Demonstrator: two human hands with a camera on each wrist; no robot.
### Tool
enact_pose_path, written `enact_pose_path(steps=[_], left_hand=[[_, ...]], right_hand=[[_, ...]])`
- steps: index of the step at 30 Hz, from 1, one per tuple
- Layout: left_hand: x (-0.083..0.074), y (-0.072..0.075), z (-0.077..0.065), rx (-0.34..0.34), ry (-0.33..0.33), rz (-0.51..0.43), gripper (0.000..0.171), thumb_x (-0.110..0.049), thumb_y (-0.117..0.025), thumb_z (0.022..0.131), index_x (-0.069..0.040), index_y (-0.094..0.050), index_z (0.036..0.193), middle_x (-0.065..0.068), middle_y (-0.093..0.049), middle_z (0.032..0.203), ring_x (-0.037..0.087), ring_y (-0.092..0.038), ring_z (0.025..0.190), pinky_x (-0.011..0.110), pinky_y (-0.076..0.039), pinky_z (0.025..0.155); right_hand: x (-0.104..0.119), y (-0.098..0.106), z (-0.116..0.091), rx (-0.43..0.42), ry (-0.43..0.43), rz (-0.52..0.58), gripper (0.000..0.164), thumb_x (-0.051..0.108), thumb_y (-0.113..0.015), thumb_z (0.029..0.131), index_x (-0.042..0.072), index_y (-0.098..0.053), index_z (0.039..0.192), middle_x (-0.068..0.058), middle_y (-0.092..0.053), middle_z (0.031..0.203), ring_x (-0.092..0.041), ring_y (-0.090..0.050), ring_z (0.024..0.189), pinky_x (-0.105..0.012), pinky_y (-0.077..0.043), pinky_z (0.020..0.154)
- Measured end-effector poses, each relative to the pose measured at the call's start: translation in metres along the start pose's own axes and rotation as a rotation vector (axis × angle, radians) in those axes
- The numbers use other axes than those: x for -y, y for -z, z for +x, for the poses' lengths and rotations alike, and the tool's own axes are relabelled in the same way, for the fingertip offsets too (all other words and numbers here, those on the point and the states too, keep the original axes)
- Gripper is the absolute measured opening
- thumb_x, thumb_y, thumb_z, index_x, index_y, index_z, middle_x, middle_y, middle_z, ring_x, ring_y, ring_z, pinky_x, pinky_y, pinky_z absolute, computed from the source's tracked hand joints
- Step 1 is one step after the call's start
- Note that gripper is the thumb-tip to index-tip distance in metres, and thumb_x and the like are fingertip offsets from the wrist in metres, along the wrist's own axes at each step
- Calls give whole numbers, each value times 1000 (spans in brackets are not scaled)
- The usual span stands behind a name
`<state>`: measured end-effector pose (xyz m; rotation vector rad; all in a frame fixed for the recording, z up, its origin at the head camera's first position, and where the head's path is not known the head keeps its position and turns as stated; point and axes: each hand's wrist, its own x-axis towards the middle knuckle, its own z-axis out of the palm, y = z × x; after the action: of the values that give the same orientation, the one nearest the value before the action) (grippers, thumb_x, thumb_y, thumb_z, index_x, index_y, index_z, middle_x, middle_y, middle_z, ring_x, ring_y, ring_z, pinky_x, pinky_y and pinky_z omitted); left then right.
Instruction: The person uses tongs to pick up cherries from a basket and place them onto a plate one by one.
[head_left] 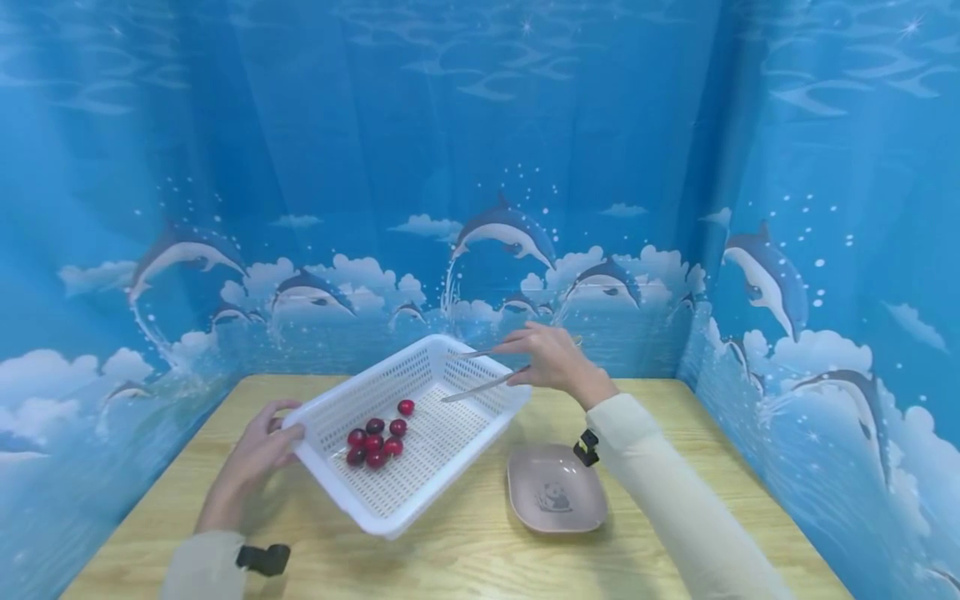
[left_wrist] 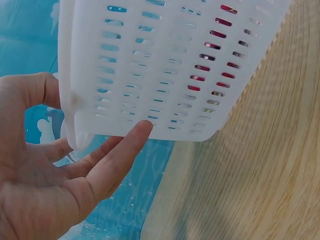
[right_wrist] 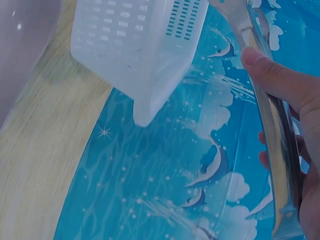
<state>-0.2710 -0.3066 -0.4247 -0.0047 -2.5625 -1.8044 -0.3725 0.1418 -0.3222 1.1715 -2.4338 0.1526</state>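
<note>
My left hand grips the left end of a white perforated plastic basket, thumb at the rim and fingers under it in the left wrist view. The basket tilts toward me, raised over the table. Several dark red cherries lie gathered toward its left end, one a little apart from the others. Over the basket's far right side, my right hand holds metal tongs. The tong tips stand apart with nothing between them, above the basket floor. A pinkish square bowl with a panda print sits below the right forearm.
A light wood-grain table bears the bowl. Blue curtains printed with dolphins and clouds enclose the table at the back and both sides. Black straps are worn at the wrists, over pale sleeves.
</note>
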Motion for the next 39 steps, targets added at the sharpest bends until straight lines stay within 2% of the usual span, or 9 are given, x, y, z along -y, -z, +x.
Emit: enact_pose_path(steps=[3, 6, 9, 11, 16, 23, 32, 39], left_hand=[[1, 0, 1, 3, -5, -6, 61, -8, -51, 102, 6, -23, 155, 41, -45, 142, 26, -68, 110, 39, -67, 92], [1, 0, 1, 3, -4, -7, 61, -9, -51, 103, 6, -23, 155, 40, -45, 142, 25, -68, 110, 40, -67, 91], [1, 0, 1, 1, 1, -4, 62, -9, -51, 103, 5, -23, 155, 40, -46, 142, 25, -68, 110, 40, -67, 91], [1, 0, 1, -1, 5, -5, 62, -9, -52, 102, 5, -23, 155, 39, -46, 142, 24, -68, 109, 40, -67, 91], [1, 0, 1, -2, 9, -2, 61, -9, -51, 103, 4, -23, 156, 38, -47, 141, 24, -67, 110, 41, -66, 92], [0, -1, 2, 0, 8, -7, 62, -9, -51, 102, 5, -23, 156, 38, -48, 139, 22, -67, 108, 40, -67, 91], [-4, -2, 1, 11, -1, 10, 62, -10, -51, 103, 5, -22, 156, 40, -45, 144, 32, -66, 115, 45, -66, 94], [0, 0, 1, 10, -4, 10, 63, -10, -52, 103, 5, -23, 156, 40, -45, 143, 29, -66, 113, 42, -67, 91]], right_hand=[[3, -3, 6, 15, 4, 3, 52, 30, -93, 73, 21, -77, 122, -2, -77, 123, -28, -70, 114, -42, -65, 84], [7, -7, 12, 50, 3, -19, 52, 34, -91, 74, 23, -76, 123, 0, -76, 124, -25, -69, 111, -33, -63, 73], [12, -10, 19, 92, 1, -46, 52, 37, -90, 76, 26, -76, 124, 2, -76, 124, -21, -67, 108, -27, -59, 68], [16, -11, 24, 121, 2, -58, 51, 37, -90, 76, 28, -75, 125, 2, -76, 125, -20, -66, 111, -28, -61, 71], [27, -15, 38, 193, -2, -46, 48, 33, -90, 78, 30, -76, 124, 2, -75, 128, -23, -65, 120, -37, -65, 85], [47, -24, 54, 274, 21, -54, 47, 30, -90, 78, 30, -76, 123, 5, -75, 125, -17, -65, 111, -28, -61, 78], [68, -35, 67, 358, 40, -138, 44, 29, -89, 80, 32, -76, 122, 8, -75, 124, -14, -65, 107, -26, -60, 83], [84, -46, 76, 381, 64, -222, 38, 29, -89, 80, 34, -78, 116, 12, -77, 115, -13, -67, 107, -29, -62, 92]])
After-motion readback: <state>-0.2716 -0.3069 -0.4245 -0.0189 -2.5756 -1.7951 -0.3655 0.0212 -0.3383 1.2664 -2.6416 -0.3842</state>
